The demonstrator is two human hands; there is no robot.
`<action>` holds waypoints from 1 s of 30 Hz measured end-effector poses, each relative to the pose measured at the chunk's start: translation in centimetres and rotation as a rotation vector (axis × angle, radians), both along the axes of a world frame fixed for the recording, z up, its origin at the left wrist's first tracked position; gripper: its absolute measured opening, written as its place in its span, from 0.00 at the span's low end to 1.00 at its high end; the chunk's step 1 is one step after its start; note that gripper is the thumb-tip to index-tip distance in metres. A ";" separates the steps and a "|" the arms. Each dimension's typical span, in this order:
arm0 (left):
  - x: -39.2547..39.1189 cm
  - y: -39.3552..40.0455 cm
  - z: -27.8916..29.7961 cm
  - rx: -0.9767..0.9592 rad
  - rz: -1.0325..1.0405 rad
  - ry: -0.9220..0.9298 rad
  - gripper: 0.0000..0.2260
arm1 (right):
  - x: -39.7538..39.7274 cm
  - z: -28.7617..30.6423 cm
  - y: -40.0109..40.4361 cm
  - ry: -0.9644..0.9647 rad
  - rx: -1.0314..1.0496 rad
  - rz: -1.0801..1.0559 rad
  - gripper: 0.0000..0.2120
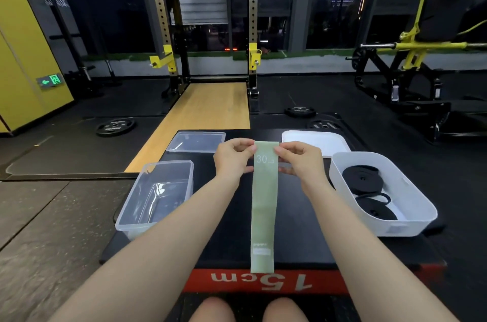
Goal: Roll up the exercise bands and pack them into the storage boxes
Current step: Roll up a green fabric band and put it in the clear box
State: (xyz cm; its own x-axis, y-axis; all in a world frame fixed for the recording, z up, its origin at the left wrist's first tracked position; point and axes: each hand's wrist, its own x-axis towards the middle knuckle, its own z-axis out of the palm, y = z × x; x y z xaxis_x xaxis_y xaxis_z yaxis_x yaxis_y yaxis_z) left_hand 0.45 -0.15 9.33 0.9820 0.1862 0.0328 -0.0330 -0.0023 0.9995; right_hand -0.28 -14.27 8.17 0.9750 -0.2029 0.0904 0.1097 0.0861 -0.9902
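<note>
1. Gym floor all around: a squat rack (208, 32) stands at upper centre of the frame, weight plates (115, 126) lie on the dark mat at middle left, and a low black plyo box (224, 229) marked "15cm" fills the lower centre as the work surface.
2. Only 1 view, from the head camera. Centre frame, the green band (263, 205) lies flat and straight along the box top, its near end at the red edge and its far end lifted a little, with "30 LB" printed there.
3. Left hand (232, 158) pinches the far end's left corner between thumb and curled fingers; right hand (300, 161) pinches the right corner the same way. Both grip the band.
4. At middle left sits a clear storage box (155, 227), nothing visible in it, with its clear lid (196, 141) above it. At middle right a white storage box (411, 224) holds black rolled bands (362, 180), and a white lid (316, 141) lies behind it.
5. My reading: the band looks thin, light and floppy, likely a bit grippy and springy, so a roll may loosen if let go. Holding both corners of the far end and rolling toward the body looks the sensible start; rolling has not yet begun.
</note>
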 end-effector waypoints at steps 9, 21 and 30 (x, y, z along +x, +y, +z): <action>8.3 -1.3 -5.7 0.004 0.033 0.149 0.05 | 8.5 -6.1 -0.3 0.130 -0.087 -0.084 0.05; 16.0 -0.9 -13.4 0.070 0.025 0.261 0.12 | 17.1 -13.4 0.7 0.281 -0.241 -0.112 0.03; 17.1 -0.8 -15.7 0.211 -0.029 0.312 0.21 | 18.1 -15.8 0.6 0.335 -0.456 -0.069 0.13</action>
